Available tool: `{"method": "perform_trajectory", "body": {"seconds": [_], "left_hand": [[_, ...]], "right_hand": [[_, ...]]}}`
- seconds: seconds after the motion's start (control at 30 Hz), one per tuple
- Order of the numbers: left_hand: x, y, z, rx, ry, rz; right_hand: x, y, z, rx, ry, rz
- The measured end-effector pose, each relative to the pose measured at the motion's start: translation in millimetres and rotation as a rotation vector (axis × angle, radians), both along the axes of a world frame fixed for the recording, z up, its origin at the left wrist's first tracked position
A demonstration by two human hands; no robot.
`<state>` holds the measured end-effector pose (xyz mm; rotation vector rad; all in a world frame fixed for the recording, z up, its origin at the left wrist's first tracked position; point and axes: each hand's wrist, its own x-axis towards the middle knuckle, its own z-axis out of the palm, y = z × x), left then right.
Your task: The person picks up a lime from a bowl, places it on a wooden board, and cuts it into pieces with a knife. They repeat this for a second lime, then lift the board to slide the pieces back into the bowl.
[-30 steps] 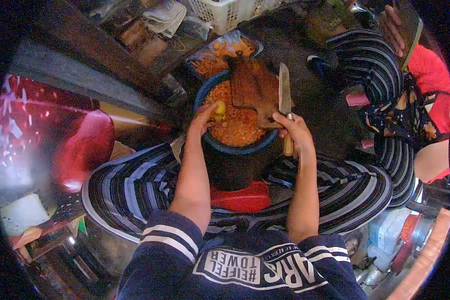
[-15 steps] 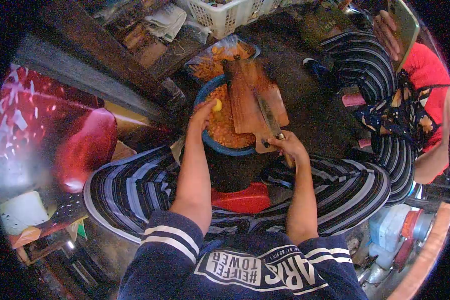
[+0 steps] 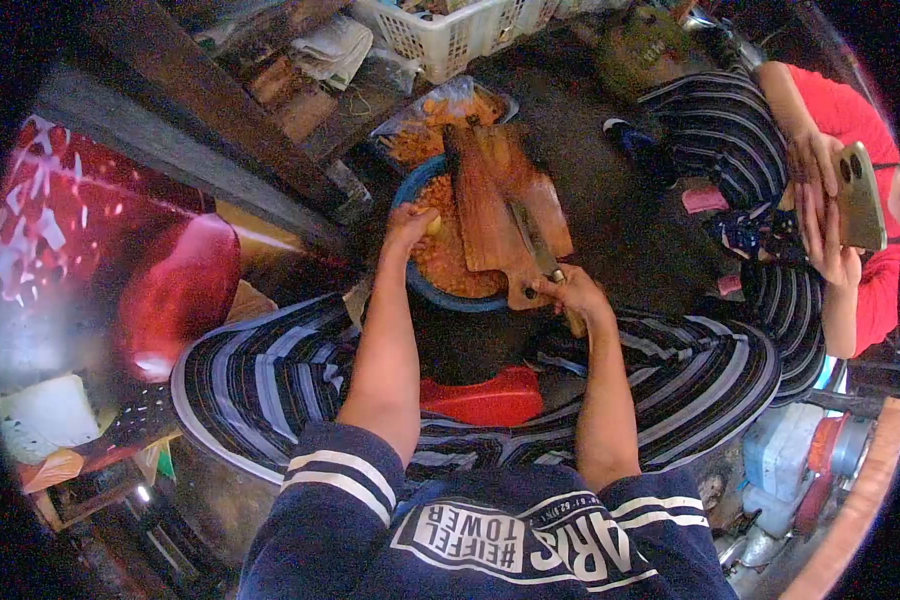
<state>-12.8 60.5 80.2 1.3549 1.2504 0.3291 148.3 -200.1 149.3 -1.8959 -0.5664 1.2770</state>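
My left hand (image 3: pixel 408 228) is closed around a small, pale yellow piece of food (image 3: pixel 433 223), over the left side of a blue basin (image 3: pixel 406 192). Small diced orange pieces (image 3: pixel 457 272) fill the basin. A wooden cutting board (image 3: pixel 485 215) rests tilted across its right side, handle toward me. My right hand (image 3: pixel 577 293) grips the handle of a knife (image 3: pixel 534 238) together with the board's handle end. The knife's blade lies along the board, pointing away from me. The exact kind of the yellow piece cannot be made out.
Behind the basin sits a plastic-lined tray (image 3: pixel 510 103) of orange scraps. A white crate (image 3: pixel 435 45) stands at the back. Wooden beams (image 3: pixel 260 190) run along the left. At right, another person in red (image 3: pixel 840 110) holds a phone (image 3: pixel 862 200). Something red (image 3: pixel 485 397) lies between my knees.
The yellow piece sits lower in my left hand, more covered by the fingers. My right hand keeps its grip. The other person's phone has come down, with both hands on it.
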Motion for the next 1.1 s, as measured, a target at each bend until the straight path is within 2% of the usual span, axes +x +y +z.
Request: {"method": "perform_trajectory", "body": {"seconds": [0.07, 0.17, 0.27, 0.33, 0.47, 0.53, 0.6, 0.67, 0.77, 0.8, 0.83, 0.87, 0.93, 0.97, 1.03, 1.07, 1.1], "left_hand": [[0, 0, -1, -0.028, -0.041, 0.021], [1, 9, -20, -0.008, 0.059, -0.044], [2, 9, -19, -0.067, 0.088, -0.108], [4, 9, -25, 0.097, 0.089, -0.147], [5, 12, -54, 0.149, -0.077, -0.073], [6, 21, -65, 0.311, 0.212, -0.201], [5, 25, -71, 0.291, 0.213, -0.255], [7, 28, -71, 0.269, 0.213, -0.311], [10, 24, -54, 0.166, 0.196, -0.199], [7, 13, -27, 0.106, 0.101, -0.1], [7, 8, -17, 0.047, 0.007, 0.001], [12, 8, -19, 0.047, 0.009, 0.003], [22, 8, -23, 0.172, -0.184, 0.076], [28, 6, -26, 0.171, -0.183, 0.076], [43, -14, 19, 0.415, -0.169, -0.11], [49, -15, 16, 0.602, -0.125, -0.211], [54, -16, 4, 0.601, -0.127, -0.211]], "right_hand": [[-3, -2, -9, -0.015, 0.025, 0.016], [0, -9, -29, 0.002, 0.028, 0.017], [-4, -7, -20, 0.0, 0.076, -0.012], [-6, -8, -21, -0.017, 0.073, -0.032], [-7, -9, -19, -0.04, 0.074, -0.039], [-8, -8, -18, -0.046, 0.058, -0.054], [-5, -9, -27, -0.052, 0.04, -0.069], [7, -14, -56, -0.092, -0.157, -0.013], [-1, -10, -28, -0.021, -0.026, -0.06], [0, -11, -30, -0.021, -0.025, -0.061], [1, -11, -34, -0.026, -0.009, -0.054], [1, -12, -38, -0.032, 0.009, -0.046], [0, -12, -40, -0.045, 0.016, -0.034], [0, -12, -41, -0.058, 0.019, -0.025], [-1, -12, -40, -0.054, 0.035, -0.036], [-1, -12, -39, -0.048, 0.053, -0.045], [0, -13, -45, -0.049, 0.051, -0.045]]}}
